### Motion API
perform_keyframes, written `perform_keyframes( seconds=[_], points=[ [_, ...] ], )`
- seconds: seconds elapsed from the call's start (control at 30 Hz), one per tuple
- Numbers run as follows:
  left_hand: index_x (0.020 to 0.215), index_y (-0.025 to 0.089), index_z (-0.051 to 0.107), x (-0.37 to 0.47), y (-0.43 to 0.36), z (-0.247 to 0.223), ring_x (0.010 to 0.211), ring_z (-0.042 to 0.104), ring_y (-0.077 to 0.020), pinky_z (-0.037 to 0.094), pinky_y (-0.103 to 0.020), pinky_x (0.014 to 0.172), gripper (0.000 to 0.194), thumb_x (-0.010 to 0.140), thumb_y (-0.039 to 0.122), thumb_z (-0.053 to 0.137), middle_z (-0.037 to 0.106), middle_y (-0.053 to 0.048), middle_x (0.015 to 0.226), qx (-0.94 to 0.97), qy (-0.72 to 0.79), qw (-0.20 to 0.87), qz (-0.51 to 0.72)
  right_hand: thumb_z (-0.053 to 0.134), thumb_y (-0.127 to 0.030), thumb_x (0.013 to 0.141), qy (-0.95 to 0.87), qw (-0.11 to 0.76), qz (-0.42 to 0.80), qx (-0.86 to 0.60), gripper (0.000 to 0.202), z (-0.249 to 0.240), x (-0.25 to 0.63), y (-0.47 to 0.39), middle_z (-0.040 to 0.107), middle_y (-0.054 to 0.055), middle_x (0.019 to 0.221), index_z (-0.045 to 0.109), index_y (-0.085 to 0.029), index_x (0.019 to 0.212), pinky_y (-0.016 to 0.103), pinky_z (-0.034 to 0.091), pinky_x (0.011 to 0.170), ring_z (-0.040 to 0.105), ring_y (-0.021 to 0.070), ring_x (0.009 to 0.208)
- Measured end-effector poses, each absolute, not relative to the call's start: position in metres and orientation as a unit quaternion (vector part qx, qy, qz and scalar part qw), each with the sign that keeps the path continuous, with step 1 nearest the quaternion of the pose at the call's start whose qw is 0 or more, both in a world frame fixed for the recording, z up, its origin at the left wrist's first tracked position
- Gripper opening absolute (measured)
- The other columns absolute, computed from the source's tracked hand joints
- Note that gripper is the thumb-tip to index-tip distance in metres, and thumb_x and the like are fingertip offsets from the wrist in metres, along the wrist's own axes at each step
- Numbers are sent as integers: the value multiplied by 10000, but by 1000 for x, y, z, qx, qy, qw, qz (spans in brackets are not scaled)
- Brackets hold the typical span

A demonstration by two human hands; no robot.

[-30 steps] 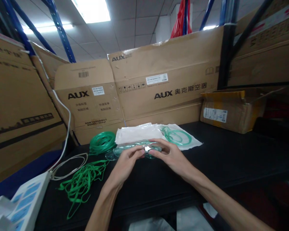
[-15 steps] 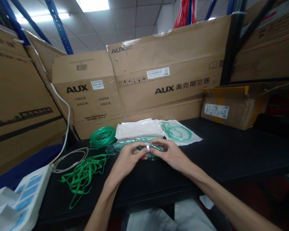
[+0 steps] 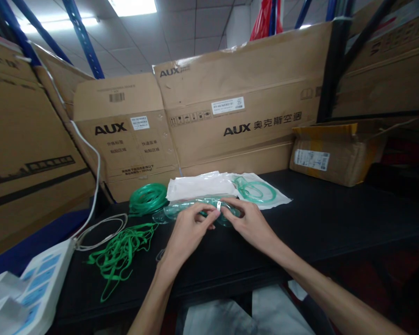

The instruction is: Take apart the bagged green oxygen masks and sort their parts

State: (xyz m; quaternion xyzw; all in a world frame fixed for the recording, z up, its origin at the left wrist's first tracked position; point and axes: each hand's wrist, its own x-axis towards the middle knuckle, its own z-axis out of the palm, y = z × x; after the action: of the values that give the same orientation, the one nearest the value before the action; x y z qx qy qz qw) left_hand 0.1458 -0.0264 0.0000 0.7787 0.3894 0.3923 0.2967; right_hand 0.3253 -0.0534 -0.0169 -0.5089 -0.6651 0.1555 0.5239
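Note:
Over the black table, both hands meet at a clear green plastic oxygen mask [image 3: 225,220] with a short silver strip [image 3: 219,205] upright on its edge. My left hand [image 3: 190,230] is closed, thumb and fingertips pinching beside the strip. From the other side my right hand [image 3: 249,223] is closed too, its thumb and forefinger around the mask's edge near the strip. Much of the mask is hidden behind the fingers. Just beyond the hands lies a row of similar clear green masks [image 3: 176,211]. A small clear loop [image 3: 159,254] shows by my left wrist, partly covered.
Coiled green tubing [image 3: 147,199] and tangled green elastic straps [image 3: 120,253] lie left. White pouches [image 3: 200,186] and a clear-fronted pouch [image 3: 281,197] with green tubing are behind. A power strip [image 3: 43,284] stands front left, an opened carton [image 3: 326,156] back right. Large cartons [image 3: 230,107] wall the back.
My left fingers have shifted up and a little right onto the silver strip. The strip has moved slightly up and right. A small clear loop now shows by the left wrist.

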Motion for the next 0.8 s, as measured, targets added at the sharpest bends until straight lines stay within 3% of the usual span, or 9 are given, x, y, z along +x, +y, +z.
perform_keyframes(
  seconds=[0.47,0.8],
  points=[
    [936,197,731,148,-29,-1,613,694,-133,567,-252,624,276,934,442,605,618,-14,897,794,346,285,410,565,-247,908,-711,492,111,-490,318,-10,328,-59,744,74,1181,763,-192,1151,346,540,958,705,259,1108],
    [960,187,716,151,-29,-2,620,675,-121,557,-246,625,272,937,435,607,613,-15,915,799,318,312,405,540,-275,912,-699,452,116,-541,334,-4,335,-63,742,89,1195,756,-189,1152,395,515,964,687,292,1118]
  ],
)
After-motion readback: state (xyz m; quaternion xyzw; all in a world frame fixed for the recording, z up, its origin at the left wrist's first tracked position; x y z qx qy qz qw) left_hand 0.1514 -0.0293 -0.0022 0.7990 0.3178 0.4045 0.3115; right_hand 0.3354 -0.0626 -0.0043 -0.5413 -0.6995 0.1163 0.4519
